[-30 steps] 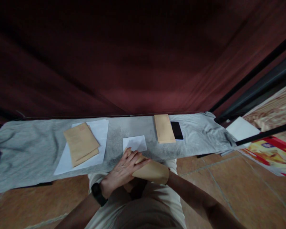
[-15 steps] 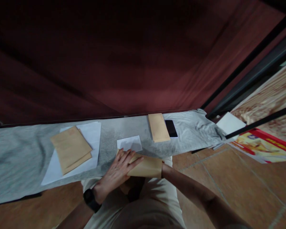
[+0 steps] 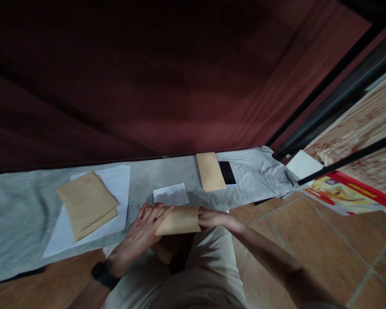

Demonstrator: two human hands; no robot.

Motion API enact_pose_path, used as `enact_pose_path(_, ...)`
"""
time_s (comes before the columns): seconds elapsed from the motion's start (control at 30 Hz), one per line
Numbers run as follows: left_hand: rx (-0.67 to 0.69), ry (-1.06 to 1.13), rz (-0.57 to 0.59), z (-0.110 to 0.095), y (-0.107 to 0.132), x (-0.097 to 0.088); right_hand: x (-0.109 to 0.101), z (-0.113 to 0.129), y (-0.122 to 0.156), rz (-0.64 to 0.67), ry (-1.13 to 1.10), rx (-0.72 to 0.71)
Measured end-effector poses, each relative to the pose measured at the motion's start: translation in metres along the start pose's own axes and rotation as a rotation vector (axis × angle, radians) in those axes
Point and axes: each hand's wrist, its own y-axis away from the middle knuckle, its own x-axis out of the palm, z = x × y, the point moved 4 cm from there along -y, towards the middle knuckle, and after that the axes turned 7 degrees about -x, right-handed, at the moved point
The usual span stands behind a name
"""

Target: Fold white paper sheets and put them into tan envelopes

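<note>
A brown paper envelope (image 3: 182, 219) is held sideways over my lap at the near edge of the cloth, its open end to the right and bulging. At its left end, my left hand (image 3: 140, 229) grips it with the fingers laid over the top and the thumb side toward me. My right hand (image 3: 214, 218) reaches into the open end; its fingers are hidden inside the envelope. Just beyond the envelope lies a small white paper (image 3: 171, 194), its near edge partly behind my left hand.
Brown envelopes (image 3: 86, 204) lie on white sheets (image 3: 124, 184) at left. More brown envelopes (image 3: 211, 171) lie beside a dark phone (image 3: 227, 172). Grey cloth (image 3: 257, 176) covers the narrow surface, backed by a dark red curtain (image 3: 180, 86). A red and yellow box (image 3: 350, 193) is at right.
My right hand has drawn partway out of the envelope; it was in up to the wrist before. The envelope and my left hand have shifted slightly left in view.
</note>
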Motion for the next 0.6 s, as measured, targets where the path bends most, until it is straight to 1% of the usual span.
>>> enact_pose_path(0.03, -0.002, -0.008, -0.006, 0.003, 0.001, -0.001, -0.004, -0.001, 0.003, -0.044, 0.004, 0.023)
enact_pose_path(0.07, -0.005, -0.018, -0.017, 0.007, 0.002, -0.002, -0.005, -0.002, 0.006, 0.006, 0.003, 0.042)
enact_pose_path(0.1, -0.013, -0.031, -0.032, 0.012, 0.003, -0.004, -0.005, -0.001, 0.01, 0.1, -0.004, 0.048)
enact_pose_path(0.17, -0.048, -0.054, -0.067, 0.024, 0.008, -0.009, -0.013, 0.004, 0.016, 0.092, -0.044, 0.007)
enact_pose_path(0.27, -0.136, -0.05, -0.122, 0.041, 0.016, -0.017, -0.025, 0.004, 0.02, -0.087, -0.227, -0.045)
enact_pose_path(0.33, -0.201, -0.009, -0.169, 0.049, 0.021, -0.021, -0.025, -0.007, 0.015, -0.204, -0.361, -0.011)
enact_pose_path(0.4, -0.257, 0.033, -0.213, 0.056, 0.026, -0.023, -0.021, -0.026, 0.003, -0.345, -0.391, 0.063)
enact_pose_path(0.43, -0.281, 0.043, -0.227, 0.059, 0.029, -0.023, -0.017, -0.036, -0.004, -0.419, -0.332, 0.11)
enact_pose_path(0.5, -0.318, 0.026, -0.23, 0.066, 0.035, -0.023, -0.009, -0.052, -0.021, -0.53, -0.112, 0.194)
enact_pose_path(0.57, -0.339, -0.025, -0.204, 0.073, 0.043, -0.024, 0.001, -0.061, -0.039, -0.568, -0.019, 0.204)
enact_pose_path(0.6, -0.348, -0.052, -0.183, 0.077, 0.047, -0.025, 0.005, -0.061, -0.046, -0.604, 0.09, 0.185)
